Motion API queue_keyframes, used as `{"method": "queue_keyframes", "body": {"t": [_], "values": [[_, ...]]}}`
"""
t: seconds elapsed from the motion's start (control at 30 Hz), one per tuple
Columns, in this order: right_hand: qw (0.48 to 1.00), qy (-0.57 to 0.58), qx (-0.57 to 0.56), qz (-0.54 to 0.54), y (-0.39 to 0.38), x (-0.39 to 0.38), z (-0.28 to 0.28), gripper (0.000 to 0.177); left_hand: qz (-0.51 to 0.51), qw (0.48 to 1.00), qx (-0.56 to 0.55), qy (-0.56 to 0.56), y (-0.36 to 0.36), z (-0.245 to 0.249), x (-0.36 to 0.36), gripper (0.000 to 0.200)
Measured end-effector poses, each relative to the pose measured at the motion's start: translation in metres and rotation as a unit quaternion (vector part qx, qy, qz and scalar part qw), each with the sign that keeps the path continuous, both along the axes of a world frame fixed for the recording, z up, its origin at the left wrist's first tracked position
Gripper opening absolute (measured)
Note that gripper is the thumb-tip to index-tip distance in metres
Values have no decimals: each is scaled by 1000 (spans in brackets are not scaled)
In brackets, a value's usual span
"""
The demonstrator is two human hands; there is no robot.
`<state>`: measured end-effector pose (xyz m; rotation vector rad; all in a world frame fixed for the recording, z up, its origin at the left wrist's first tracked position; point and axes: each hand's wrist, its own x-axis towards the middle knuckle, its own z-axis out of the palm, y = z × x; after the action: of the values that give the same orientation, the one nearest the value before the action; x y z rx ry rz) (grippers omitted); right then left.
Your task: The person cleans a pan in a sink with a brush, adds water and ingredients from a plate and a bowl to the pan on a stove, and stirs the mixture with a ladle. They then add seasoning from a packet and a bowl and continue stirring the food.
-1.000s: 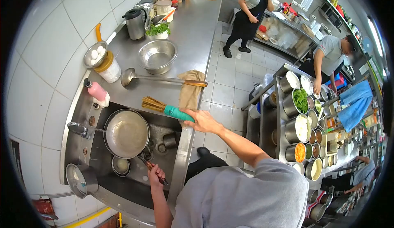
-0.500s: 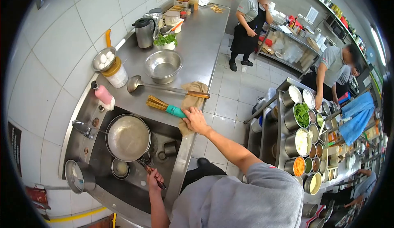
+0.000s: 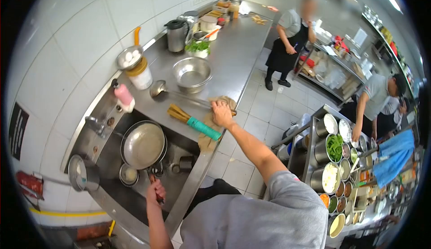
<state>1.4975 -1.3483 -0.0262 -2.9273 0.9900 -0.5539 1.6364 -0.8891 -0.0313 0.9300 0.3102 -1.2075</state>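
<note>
My left hand [image 3: 155, 191] is shut on the handle of a steel wok [image 3: 143, 145] that sits in the sink [image 3: 179, 184]. My right hand [image 3: 221, 113] reaches across the counter and closes on the wooden handle end of a ladle [image 3: 158, 89], where it lies over a brown cloth [image 3: 207, 131]. A bamboo brush with a teal grip [image 3: 194, 123] lies on the counter edge just below that hand, apart from it.
A steel bowl [image 3: 192, 73], a kettle [image 3: 176, 34], eggs in a bowl [image 3: 129, 57], a pink bottle [image 3: 123, 94] and a tap [image 3: 96, 125] line the counter. A small pot [image 3: 81, 172] stands at the sink's left. Two people [image 3: 292, 38] [image 3: 377, 96] work near ingredient tins [image 3: 334, 148].
My right hand left the brush's teal grip and moved up onto the ladle handle. My left hand kept hold of the wok handle. The view shifted right.
</note>
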Motion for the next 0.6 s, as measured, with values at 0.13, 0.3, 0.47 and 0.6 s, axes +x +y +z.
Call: {"method": "queue_keyframes", "body": {"t": [0.13,0.3,0.47,0.6], "values": [[995,60,52,54,-30,8,-18,36,-18,998,56,16,10,68,11,20],[985,24,121,125,-1,-2,31,32,-86,946,216,-225,39,119,-3,13],[966,4,237,101,43,-21,70,33,-120,784,416,-445,65,147,-22,13],[907,-87,373,175,93,-25,53,44,-152,519,411,-734,120,95,-10,19]]}}
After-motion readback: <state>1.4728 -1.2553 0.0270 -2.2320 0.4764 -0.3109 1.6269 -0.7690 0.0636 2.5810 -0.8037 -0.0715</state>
